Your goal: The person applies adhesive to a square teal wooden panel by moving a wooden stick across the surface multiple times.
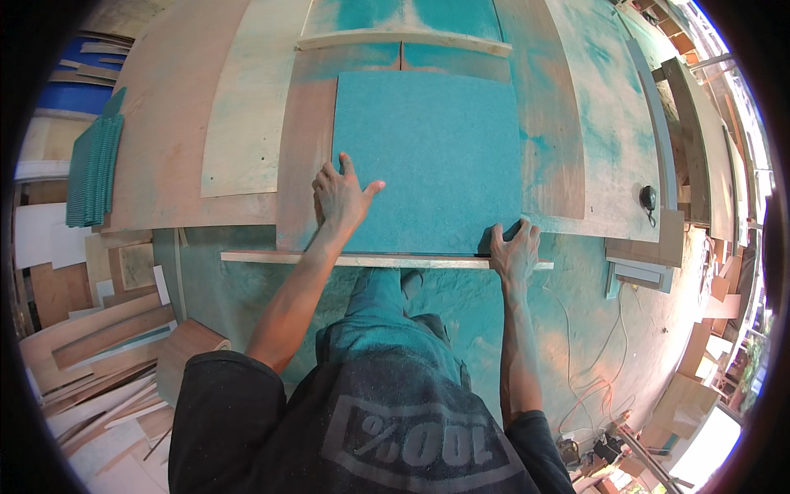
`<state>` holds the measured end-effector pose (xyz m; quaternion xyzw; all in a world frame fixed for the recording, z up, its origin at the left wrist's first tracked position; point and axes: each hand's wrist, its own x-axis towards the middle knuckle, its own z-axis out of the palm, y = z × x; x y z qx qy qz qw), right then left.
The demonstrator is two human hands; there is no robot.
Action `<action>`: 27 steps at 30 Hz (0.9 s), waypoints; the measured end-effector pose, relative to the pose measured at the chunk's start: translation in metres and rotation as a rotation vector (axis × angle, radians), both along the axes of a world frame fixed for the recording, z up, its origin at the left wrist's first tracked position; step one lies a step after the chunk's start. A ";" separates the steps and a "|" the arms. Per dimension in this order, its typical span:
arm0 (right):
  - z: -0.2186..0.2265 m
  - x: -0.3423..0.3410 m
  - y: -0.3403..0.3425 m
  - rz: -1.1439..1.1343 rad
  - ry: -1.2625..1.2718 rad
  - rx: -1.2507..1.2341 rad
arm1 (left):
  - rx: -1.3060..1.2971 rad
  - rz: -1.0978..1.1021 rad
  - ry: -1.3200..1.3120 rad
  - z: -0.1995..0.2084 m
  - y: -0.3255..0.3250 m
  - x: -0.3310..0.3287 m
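A square teal board (428, 156) lies flat on the worktable in front of me. My left hand (344, 193) rests at the board's left edge, fingers spread, with the thumb reaching over its surface. At the near right corner, my right hand (516, 247) has its fingers bent round the board's edge, close to the strip below. A long, thin wooden strip (395, 261) runs along the table's near side, beside the board's front edge. Another wooden strip (403, 39) crosses the table beyond the board's far edge.
Dust-stained plywood sheets (247, 115) cover the worktable. A black tape measure (648, 198) lies at its right. To the left are a stack of teal panels (95, 169) and a heap of wood offcuts (107, 354). Cables (605, 354) trail across the floor at right.
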<state>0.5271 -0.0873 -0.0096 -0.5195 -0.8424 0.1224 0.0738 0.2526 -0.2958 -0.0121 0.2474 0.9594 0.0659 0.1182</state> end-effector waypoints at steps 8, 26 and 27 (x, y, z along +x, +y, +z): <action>0.001 0.000 0.001 -0.038 -0.026 0.004 | -0.018 -0.035 0.050 0.000 -0.004 0.004; 0.004 0.004 -0.002 0.070 0.086 0.206 | -0.240 -0.030 -0.076 0.024 0.030 0.009; 0.003 0.005 -0.004 0.161 0.200 0.255 | -0.139 -0.092 -0.059 0.024 0.036 0.011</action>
